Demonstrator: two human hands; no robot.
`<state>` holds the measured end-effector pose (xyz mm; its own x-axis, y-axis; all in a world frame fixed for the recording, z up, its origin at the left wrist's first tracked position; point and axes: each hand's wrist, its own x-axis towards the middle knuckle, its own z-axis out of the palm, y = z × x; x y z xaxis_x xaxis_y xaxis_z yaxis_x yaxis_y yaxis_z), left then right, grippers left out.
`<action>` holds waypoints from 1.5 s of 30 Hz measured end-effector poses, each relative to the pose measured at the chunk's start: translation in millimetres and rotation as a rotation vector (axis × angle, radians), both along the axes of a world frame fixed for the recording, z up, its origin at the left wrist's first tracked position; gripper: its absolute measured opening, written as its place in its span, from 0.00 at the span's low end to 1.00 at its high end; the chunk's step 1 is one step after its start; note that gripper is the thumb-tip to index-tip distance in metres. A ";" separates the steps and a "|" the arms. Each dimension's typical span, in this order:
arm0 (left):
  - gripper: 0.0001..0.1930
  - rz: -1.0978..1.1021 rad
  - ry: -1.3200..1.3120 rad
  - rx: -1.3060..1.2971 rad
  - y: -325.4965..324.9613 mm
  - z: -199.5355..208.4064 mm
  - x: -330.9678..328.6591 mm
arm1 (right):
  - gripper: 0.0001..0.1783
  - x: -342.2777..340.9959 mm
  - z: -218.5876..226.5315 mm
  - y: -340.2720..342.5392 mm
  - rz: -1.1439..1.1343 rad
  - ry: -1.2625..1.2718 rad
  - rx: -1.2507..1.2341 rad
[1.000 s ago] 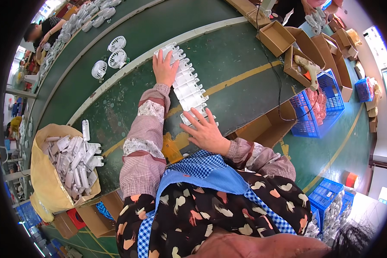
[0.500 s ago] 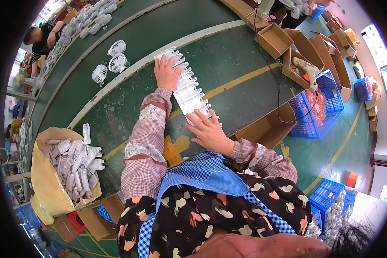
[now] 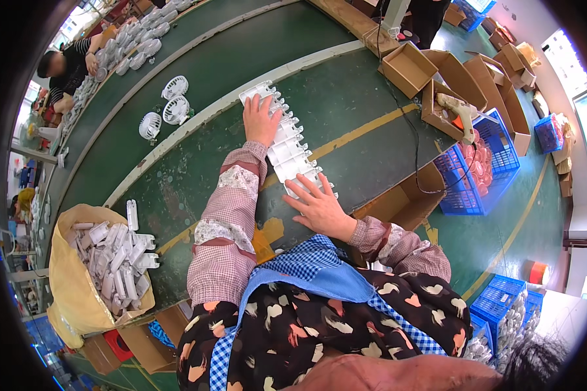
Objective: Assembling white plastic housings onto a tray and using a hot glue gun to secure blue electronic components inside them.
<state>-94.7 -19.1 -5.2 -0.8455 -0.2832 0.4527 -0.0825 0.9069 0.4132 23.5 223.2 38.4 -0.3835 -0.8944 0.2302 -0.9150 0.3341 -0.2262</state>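
A row of white plastic housings, laid side by side, runs across the green bench from its far edge strip toward me. My left hand lies on the far end of the row, fingers stretched out flat. At the near end my right hand rests with spread fingers touching the last pieces. Neither hand grips anything. Small hooked tabs stick out along the right side of the row. My palms hide parts of it.
A yellow sack of similar white parts stands at the left. White fan heads lie beyond the edge strip. At the right are cardboard boxes, a glue gun with its cord, and a blue crate of pink parts.
The view has shifted slightly. Both hands stay on the row of white housings, flat as before. A co-worker's hands at the top right have gone out of view.
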 end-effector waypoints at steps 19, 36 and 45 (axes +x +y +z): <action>0.28 0.027 0.157 0.047 28.3 -8.3 -11.8 | 0.35 -8.3 4.8 16.6 -0.057 -0.062 0.023; 0.27 1.002 0.482 0.122 -128.2 33.7 414.6 | 0.36 -1.1 86.0 -118.8 0.539 -0.187 0.065; 0.27 1.189 0.545 0.027 -122.9 48.7 478.0 | 0.40 106.4 61.2 -420.5 0.682 -0.286 -0.144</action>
